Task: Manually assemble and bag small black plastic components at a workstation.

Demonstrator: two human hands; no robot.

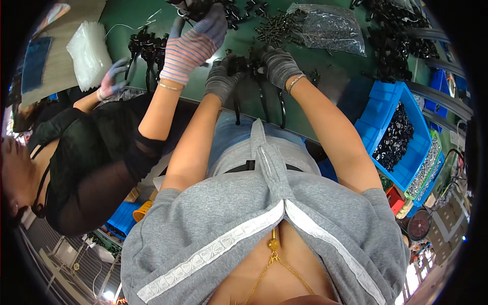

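Green table (335, 66): carrying loose goods along its far edge.
- Clear plastic bag (330, 25) of small dark parts, lying toward the far right corner.
- Black screws (274, 28), spilling in a heap just left of that bag.
- Stack of clear bags (89, 51), sitting off the left edge on a tan surface.
- Blue bin (378, 101) of black parts, standing beside the right edge.
- Co-worker's striped glove (193, 46), reaching over the far left portion.

Both forearms reach forward, the gloved left hand (222, 77) and right hand (279, 65) curled close together.
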